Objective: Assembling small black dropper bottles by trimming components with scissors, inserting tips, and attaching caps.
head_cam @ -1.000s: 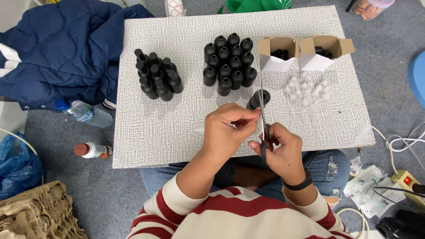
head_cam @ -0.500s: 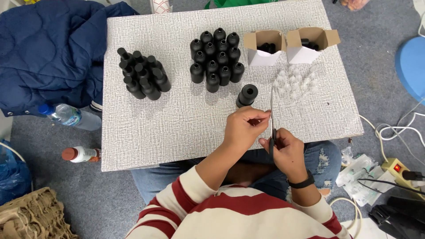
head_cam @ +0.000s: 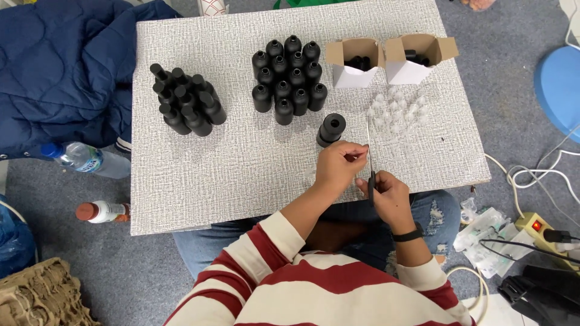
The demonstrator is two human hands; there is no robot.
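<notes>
The right hand [head_cam: 389, 196] grips slim dark-handled scissors [head_cam: 370, 158], blades pointing far. The left hand [head_cam: 338, 166] pinches something tiny at the blades, beside a lone black plastic bottle [head_cam: 331, 129] on the grey textured board [head_cam: 229, 169].

Person wears a long-sleeved top w/ wide red & white stripes, sleeves pushed up to approx. mid-forearm. Blue ripped jeans show at lower centre of frame. Black band on the right hand [head_cam: 391, 196] wrist.

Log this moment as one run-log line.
left hand: pinches small clear piece | right hand: holds scissors, blades up | open black bottle just beyond hands | table: bottle clusters, two white boxes
</notes>
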